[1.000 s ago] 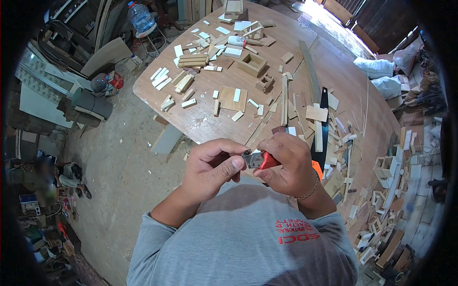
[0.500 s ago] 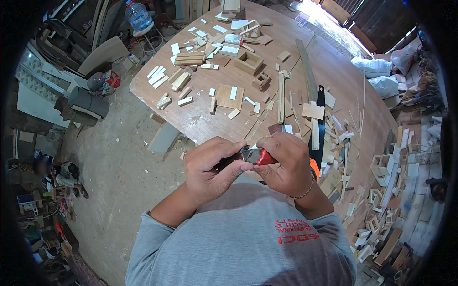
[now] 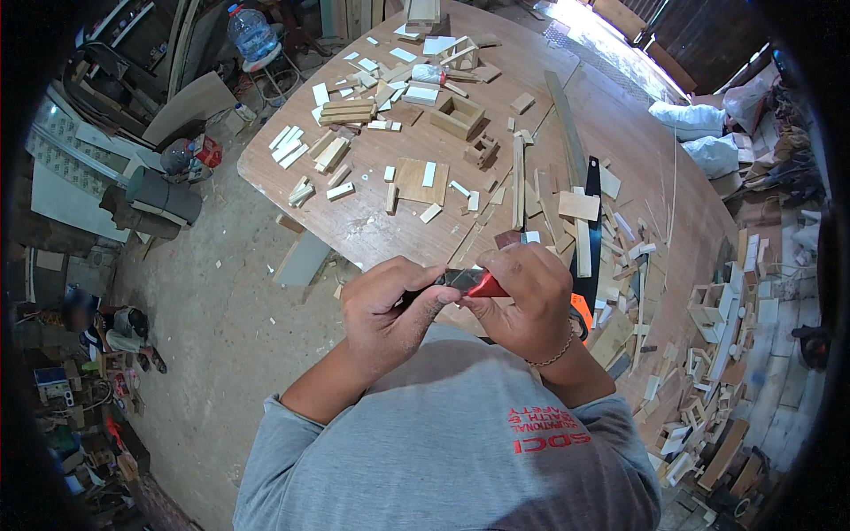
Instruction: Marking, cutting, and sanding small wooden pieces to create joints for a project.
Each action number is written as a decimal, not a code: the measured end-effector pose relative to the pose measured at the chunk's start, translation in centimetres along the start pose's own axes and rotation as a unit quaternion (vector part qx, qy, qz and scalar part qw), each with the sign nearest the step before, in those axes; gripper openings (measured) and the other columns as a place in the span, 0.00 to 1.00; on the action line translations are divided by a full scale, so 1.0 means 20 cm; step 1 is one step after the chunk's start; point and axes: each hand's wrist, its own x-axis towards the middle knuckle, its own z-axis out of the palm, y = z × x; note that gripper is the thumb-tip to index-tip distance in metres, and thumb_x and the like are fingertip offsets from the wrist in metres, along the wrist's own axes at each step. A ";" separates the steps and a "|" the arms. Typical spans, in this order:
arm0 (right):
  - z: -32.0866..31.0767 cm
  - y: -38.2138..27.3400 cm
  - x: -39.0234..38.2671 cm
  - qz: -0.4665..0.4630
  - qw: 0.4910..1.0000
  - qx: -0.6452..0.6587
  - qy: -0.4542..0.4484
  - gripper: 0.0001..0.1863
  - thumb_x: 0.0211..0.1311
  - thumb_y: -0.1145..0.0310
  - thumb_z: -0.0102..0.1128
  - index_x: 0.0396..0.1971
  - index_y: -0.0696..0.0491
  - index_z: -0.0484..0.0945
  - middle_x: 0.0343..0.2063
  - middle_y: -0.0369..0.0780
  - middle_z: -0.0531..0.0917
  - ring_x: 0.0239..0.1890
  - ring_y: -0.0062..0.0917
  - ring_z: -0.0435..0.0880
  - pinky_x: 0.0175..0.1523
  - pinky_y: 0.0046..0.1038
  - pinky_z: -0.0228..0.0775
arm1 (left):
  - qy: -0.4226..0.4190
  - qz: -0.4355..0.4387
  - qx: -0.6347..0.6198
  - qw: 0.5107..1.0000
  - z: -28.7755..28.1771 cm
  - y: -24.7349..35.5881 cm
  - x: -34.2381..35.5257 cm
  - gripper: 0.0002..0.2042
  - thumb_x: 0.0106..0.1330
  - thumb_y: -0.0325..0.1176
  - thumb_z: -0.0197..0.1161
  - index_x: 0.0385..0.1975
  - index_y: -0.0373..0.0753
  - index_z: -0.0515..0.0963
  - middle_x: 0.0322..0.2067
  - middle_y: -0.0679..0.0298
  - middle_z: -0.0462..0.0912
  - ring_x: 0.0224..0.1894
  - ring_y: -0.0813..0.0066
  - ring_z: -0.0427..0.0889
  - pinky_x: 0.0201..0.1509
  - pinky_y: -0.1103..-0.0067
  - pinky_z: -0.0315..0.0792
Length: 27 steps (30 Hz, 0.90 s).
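Dead center, your left hand (image 3: 385, 308) pinches the dark end of a small red-and-grey tool (image 3: 471, 282) | your right hand (image 3: 527, 296) grips its red end | right of center, an orange-handled saw (image 3: 585, 285) lies on the table (image 3: 354, 232) | upper center, an open wooden box (image 3: 454, 126) | upper left, a water bottle (image 3: 252, 35)!
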 end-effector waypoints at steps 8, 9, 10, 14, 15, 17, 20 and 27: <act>0.01 0.03 -0.03 0.025 0.999 0.019 -0.010 0.23 0.50 0.49 0.66 0.34 0.54 0.76 0.20 0.40 0.73 0.21 0.33 0.73 0.26 0.33 0.62 | -0.032 -0.188 -0.188 0.964 0.02 0.01 0.00 0.11 0.60 0.27 0.65 0.40 0.30 0.80 0.26 0.62 0.78 0.21 0.82 0.76 0.22 0.86 0.68; 0.01 0.04 -0.03 0.023 0.999 0.033 -0.012 0.23 0.50 0.49 0.66 0.34 0.55 0.76 0.20 0.40 0.73 0.21 0.34 0.73 0.27 0.33 0.62 | -0.040 -0.229 -0.219 0.948 0.02 0.02 0.00 0.11 0.61 0.28 0.64 0.41 0.30 0.80 0.27 0.62 0.78 0.21 0.82 0.76 0.22 0.86 0.68; 0.01 0.04 -0.03 0.022 0.999 0.047 -0.013 0.23 0.51 0.50 0.66 0.34 0.55 0.76 0.20 0.40 0.74 0.22 0.34 0.74 0.27 0.33 0.63 | -0.041 -0.232 -0.220 0.947 0.02 0.02 -0.01 0.11 0.61 0.28 0.64 0.41 0.30 0.80 0.27 0.62 0.78 0.21 0.82 0.76 0.22 0.86 0.68; 0.01 0.06 -0.03 0.037 0.996 0.074 -0.027 0.23 0.51 0.50 0.66 0.34 0.55 0.76 0.21 0.41 0.75 0.22 0.35 0.75 0.28 0.33 0.64 | -0.061 -0.251 -0.251 0.933 0.01 0.00 0.00 0.12 0.64 0.30 0.61 0.45 0.31 0.79 0.29 0.62 0.78 0.24 0.83 0.76 0.25 0.87 0.70; 0.00 0.06 -0.03 0.046 0.994 0.089 -0.035 0.22 0.52 0.50 0.66 0.34 0.56 0.75 0.21 0.42 0.75 0.23 0.35 0.76 0.28 0.33 0.65 | -0.062 -0.246 -0.255 0.933 0.02 0.00 0.00 0.13 0.65 0.31 0.60 0.46 0.32 0.79 0.28 0.63 0.77 0.24 0.83 0.76 0.25 0.87 0.70; 0.00 0.06 -0.04 0.057 0.992 0.103 -0.043 0.22 0.52 0.51 0.66 0.33 0.56 0.75 0.22 0.42 0.76 0.24 0.36 0.77 0.28 0.33 0.66 | -0.071 -0.257 -0.237 0.934 0.02 0.00 0.01 0.13 0.66 0.32 0.59 0.46 0.32 0.79 0.29 0.63 0.77 0.25 0.83 0.76 0.26 0.86 0.70; 0.01 0.06 -0.04 0.081 0.986 0.128 -0.065 0.22 0.52 0.52 0.66 0.33 0.57 0.75 0.23 0.43 0.77 0.25 0.37 0.79 0.29 0.33 0.68 | -0.082 -0.266 -0.212 0.937 0.02 -0.01 0.01 0.13 0.67 0.33 0.58 0.46 0.33 0.79 0.29 0.63 0.78 0.25 0.83 0.76 0.27 0.86 0.71; 0.01 0.07 -0.04 0.078 0.984 0.142 -0.069 0.20 0.56 0.54 0.63 0.36 0.57 0.75 0.24 0.44 0.78 0.26 0.38 0.80 0.31 0.33 0.70 | -0.079 -0.248 -0.204 0.944 0.04 -0.02 -0.01 0.12 0.68 0.33 0.57 0.45 0.32 0.78 0.31 0.62 0.79 0.29 0.82 0.76 0.28 0.85 0.71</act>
